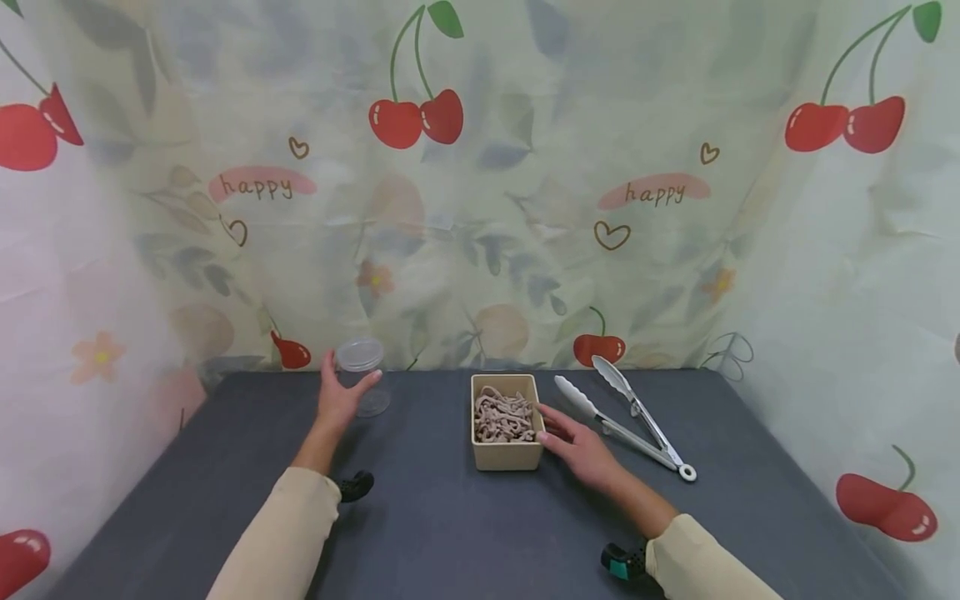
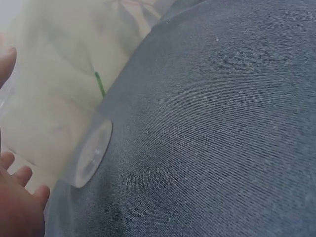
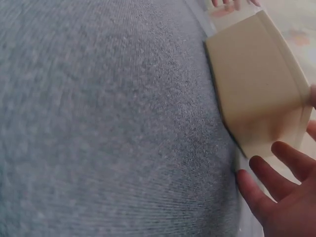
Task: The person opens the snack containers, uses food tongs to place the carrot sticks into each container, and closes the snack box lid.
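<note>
A clear plastic jar (image 1: 372, 405) with a round clear top stands near the far edge, left of the middle. My left hand (image 1: 341, 400) is at its near left side, thumb and fingers spread about it; contact cannot be made out. In the left wrist view the jar's base (image 2: 94, 153) rests on the cloth. A beige rectangular box (image 1: 506, 457) holds a heap of greyish-brown strips (image 1: 504, 415). Beside its right wall is my right hand (image 1: 581, 450), fingers extended and spread. In the right wrist view the fingertips (image 3: 279, 148) are close to the box; whether they press it is unclear.
Metal tongs (image 1: 652, 433) with whitish scalloped tips lie spread on the right, beyond my right hand. Dark grey cloth (image 1: 442, 525) covers the table. A printed curtain (image 1: 480, 192) hangs behind the table and along both sides.
</note>
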